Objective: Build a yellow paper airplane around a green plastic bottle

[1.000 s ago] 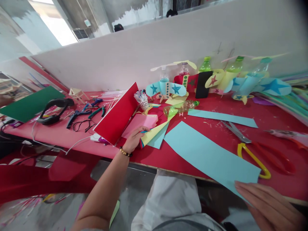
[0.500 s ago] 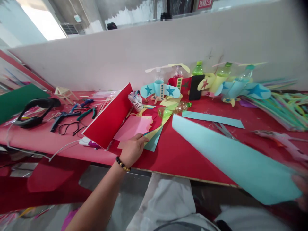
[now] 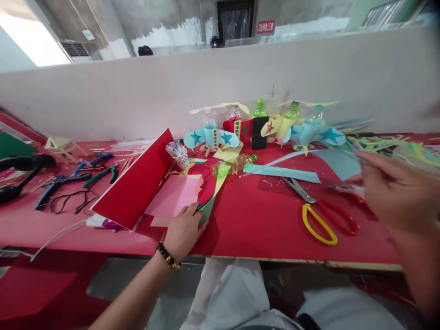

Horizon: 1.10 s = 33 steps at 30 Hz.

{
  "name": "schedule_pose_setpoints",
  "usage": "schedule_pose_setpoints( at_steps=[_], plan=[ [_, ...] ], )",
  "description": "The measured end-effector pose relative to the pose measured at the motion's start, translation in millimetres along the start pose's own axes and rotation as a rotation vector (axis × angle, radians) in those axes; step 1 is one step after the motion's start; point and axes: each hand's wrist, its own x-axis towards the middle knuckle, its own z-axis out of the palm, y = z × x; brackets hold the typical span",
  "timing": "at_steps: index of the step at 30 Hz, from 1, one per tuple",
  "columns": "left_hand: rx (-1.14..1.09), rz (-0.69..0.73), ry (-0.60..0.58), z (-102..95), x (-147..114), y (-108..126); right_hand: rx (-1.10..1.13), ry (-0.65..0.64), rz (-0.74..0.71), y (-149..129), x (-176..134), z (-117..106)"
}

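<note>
My left hand [image 3: 185,228], with a beaded bracelet at the wrist, is closed on the lower end of a yellow paper strip [image 3: 219,183]. Under its fingers a piece of blue paper [image 3: 208,210] lies on the table. A clear plastic bottle [image 3: 237,165] with a green cap lies on its side at the strip's far end. On the right, my right hand [image 3: 390,188], blurred, grips a light blue paper sheet [image 3: 338,163] held above the table. Below that sheet lie scissors [image 3: 318,222] with one yellow and one red handle. A flat blue paper strip [image 3: 285,173] rests behind them.
Bottle-and-paper planes [image 3: 211,133] stand along the white partition [image 3: 154,91], beside a black phone-like slab [image 3: 260,133]. Pink paper [image 3: 175,195] and a leaning red board [image 3: 137,183] are left of my left hand. Pliers [image 3: 101,176] and a pen cup [image 3: 182,160] lie farther left.
My right hand has come into view, lifting the blue sheet up and away over the table, which uncovers the scissors. My left hand stays at the strip. The view has shifted right.
</note>
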Motion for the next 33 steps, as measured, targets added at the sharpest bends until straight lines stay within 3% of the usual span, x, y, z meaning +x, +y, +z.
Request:
schedule_pose_setpoints(
  at_steps=[3, 7, 11, 15, 18, 21, 27, 31, 33],
  plan=[
    [-0.027, 0.010, -0.021, -2.8, 1.6, -0.5, -0.012, 0.100, -0.083, -11.6, 23.9, 19.1],
    [-0.041, 0.011, -0.069, -5.1, 5.9, 0.0, 0.068, 0.054, -0.173, -26.3, 43.0, 39.7],
    [-0.045, 0.006, -0.064, -1.9, 8.5, -0.4, 0.138, -0.034, -0.161, -41.4, 63.3, 52.8],
    [-0.047, 0.007, -0.004, 5.1, 6.0, -4.8, 0.259, 0.028, -0.053, -43.7, 86.2, 52.9],
    [-0.051, -0.006, 0.070, 10.2, 2.9, -8.0, 0.277, 0.091, 0.033, -22.8, 91.3, 56.3],
    [-0.053, -0.009, 0.139, 13.4, 0.0, -10.3, 0.161, 0.059, 0.131, 15.8, 79.2, 69.7],
    [-0.073, -0.002, 0.209, 15.2, -3.4, -14.2, 0.055, -0.290, 0.215, 85.5, 44.0, 94.9],
    [-0.043, -0.009, 0.230, 14.5, -4.0, -14.5, 0.026, -0.479, 0.201, 111.1, 39.8, 104.3],
    [-0.038, -0.020, 0.228, 13.3, -4.1, -14.2, 0.028, -0.496, 0.182, 119.0, 39.3, 110.0]
  ],
)
